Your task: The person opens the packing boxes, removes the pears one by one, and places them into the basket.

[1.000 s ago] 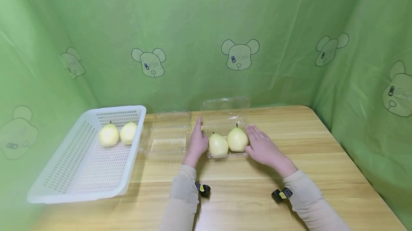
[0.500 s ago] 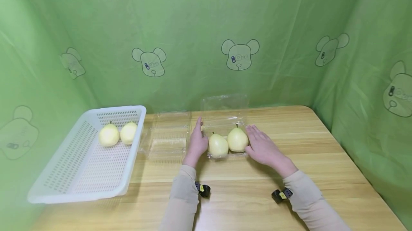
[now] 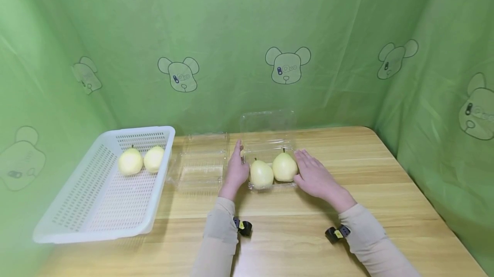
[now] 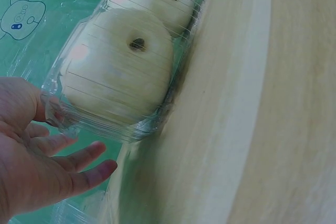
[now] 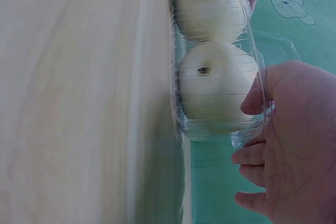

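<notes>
In the head view, a clear plastic clamshell box [image 3: 269, 188] stands with its lid [image 3: 267, 122] raised at the back. Two pale yellow pears, the left pear [image 3: 261, 175] and the right pear [image 3: 284, 167], sit side by side inside. My left hand [image 3: 236, 170] touches the box's left end with its thumb; its other fingers [image 4: 86, 178] spread outward, fairly straight. At the right end is my right hand [image 3: 316, 177], its thumb [image 5: 253, 99] against the box's corner and its other fingers extended beside it. Both wrist views show the pears' undersides through the ribbed plastic.
To the left, a white perforated basket [image 3: 96, 235] holds two more pears [image 3: 130, 161]. Between basket and hands lies another clear plastic box [image 3: 202, 172], opened out. A green curtain [image 3: 239, 24] surrounds the wooden table [image 3: 285, 242] at the back and sides.
The raised lid has tipped slightly backward and to the left. Both hands and the pears stay in nearly the same place.
</notes>
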Demonstrator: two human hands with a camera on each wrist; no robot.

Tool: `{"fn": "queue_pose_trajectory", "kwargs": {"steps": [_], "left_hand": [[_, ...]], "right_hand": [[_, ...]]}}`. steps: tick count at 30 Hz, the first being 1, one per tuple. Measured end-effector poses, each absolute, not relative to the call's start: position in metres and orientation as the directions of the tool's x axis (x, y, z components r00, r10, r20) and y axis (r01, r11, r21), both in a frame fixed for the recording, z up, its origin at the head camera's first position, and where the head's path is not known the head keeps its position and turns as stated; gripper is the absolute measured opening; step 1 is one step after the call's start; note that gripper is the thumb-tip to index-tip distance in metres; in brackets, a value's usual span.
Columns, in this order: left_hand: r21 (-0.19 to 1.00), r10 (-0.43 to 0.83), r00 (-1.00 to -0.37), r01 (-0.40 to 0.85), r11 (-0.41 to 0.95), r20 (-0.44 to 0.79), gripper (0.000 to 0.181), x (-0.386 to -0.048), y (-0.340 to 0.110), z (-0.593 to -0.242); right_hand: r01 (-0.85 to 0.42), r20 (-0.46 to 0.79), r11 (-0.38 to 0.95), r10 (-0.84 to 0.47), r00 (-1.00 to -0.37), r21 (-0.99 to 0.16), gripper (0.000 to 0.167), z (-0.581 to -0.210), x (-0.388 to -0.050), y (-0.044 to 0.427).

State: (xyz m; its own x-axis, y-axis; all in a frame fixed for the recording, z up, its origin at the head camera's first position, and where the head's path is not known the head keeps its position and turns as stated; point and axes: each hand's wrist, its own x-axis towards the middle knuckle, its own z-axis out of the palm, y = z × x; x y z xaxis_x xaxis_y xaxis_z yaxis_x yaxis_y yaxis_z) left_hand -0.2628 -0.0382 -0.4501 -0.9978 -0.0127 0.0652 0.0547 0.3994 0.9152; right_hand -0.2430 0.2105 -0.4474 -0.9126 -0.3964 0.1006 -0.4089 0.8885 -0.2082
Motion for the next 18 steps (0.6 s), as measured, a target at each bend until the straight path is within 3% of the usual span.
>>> {"fn": "queue_pose_trajectory", "kwargs": {"steps": [18], "left_hand": [[0.922,-0.008,-0.998,0.057,0.384,0.065,0.086,-0.2642,-0.0387,-0.453]], "right_hand": [[-0.403,0.097,0.89,-0.391,-0.915,-0.214,0.069,-0.4471,-0.2415,0.2097]]}}
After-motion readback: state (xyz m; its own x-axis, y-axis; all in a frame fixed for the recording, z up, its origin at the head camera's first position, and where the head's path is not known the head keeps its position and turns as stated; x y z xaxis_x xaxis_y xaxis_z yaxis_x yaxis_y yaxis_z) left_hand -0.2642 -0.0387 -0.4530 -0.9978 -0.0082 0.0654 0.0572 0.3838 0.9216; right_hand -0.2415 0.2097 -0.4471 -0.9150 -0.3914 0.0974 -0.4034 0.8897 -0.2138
